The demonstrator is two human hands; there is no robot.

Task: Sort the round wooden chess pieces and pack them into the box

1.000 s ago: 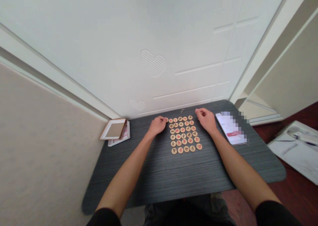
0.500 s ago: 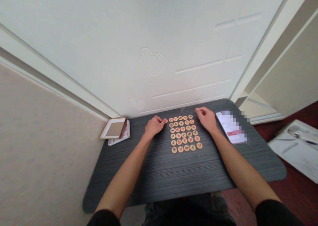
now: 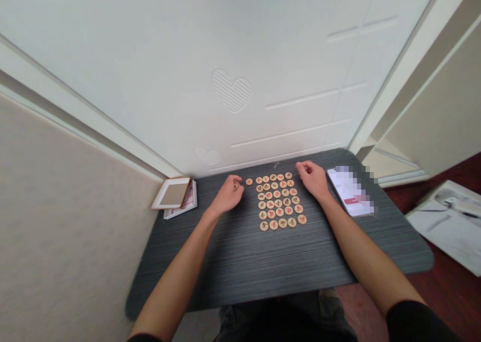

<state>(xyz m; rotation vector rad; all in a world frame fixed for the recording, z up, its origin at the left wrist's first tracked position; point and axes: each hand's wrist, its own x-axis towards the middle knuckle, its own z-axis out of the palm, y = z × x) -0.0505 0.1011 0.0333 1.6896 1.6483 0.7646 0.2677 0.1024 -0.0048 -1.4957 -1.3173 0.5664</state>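
Round wooden Chinese chess pieces (image 3: 277, 194) with red or black characters lie in rows on the dark table (image 3: 240, 262). One single piece (image 3: 249, 181) rests apart, just left of the top row. My left hand (image 3: 227, 195) is beside it, fingers curled around another chess piece (image 3: 236, 185) that shows between thumb and forefinger. To the right of the upper rows, my right hand (image 3: 313, 180) rests with its fingers curled in; whatever they may hold is hidden.
A phone (image 3: 349, 191) with a lit, partly blurred screen lies right of my right hand. Stacked at the table's left back are an open box lid (image 3: 173, 194) and a white tray (image 3: 182, 210). A white panel (image 3: 169, 106) rises behind the table. A white box (image 3: 447, 221) stands at right.
My left hand has let go of a chess piece left of the top row and drawn back to the left, with another piece showing in its fingers. My right hand stays put.
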